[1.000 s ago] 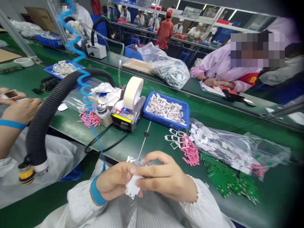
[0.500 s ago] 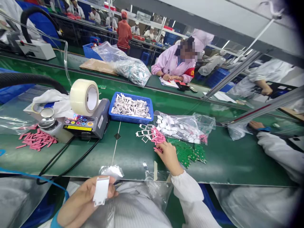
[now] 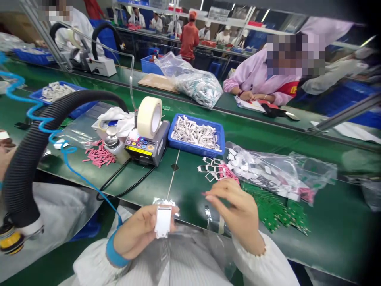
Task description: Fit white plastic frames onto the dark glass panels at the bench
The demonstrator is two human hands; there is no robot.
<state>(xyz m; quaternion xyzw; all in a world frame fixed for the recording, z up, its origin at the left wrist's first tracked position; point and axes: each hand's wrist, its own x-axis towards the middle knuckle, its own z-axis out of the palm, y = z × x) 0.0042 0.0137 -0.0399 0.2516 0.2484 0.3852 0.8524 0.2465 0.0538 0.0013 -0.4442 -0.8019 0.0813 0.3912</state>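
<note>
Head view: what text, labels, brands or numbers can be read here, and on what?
No text reads legibly.
On the tape dispenser, the yellow label: print too small to read.
On the co-worker's sleeve, the red armband: blurred.
In the left hand, the white part: no print visible.

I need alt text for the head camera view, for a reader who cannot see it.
The left hand holds a small white part upright; the right hand hovers over the green table, with pink strips, a blue tray and a tape dispenser beyond.
</note>
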